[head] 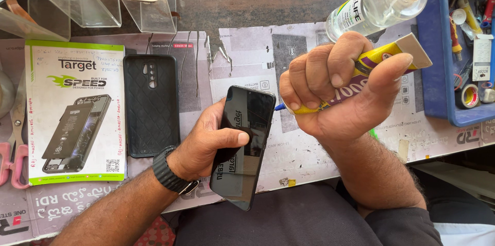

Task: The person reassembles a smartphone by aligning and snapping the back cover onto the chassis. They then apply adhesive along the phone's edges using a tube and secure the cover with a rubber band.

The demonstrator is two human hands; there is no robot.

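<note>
Gripping a near-upright phone, left hand; right hand clenching glue tube (nozzle lower-left).

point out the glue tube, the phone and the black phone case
glue tube [379, 60], head view, yellow body above the right fist
phone [247, 138], head view, middle of its dark back
black phone case [151, 117], head view, centre of its quilted panel

bare paper below right hand, spray bottle crowding above
</note>
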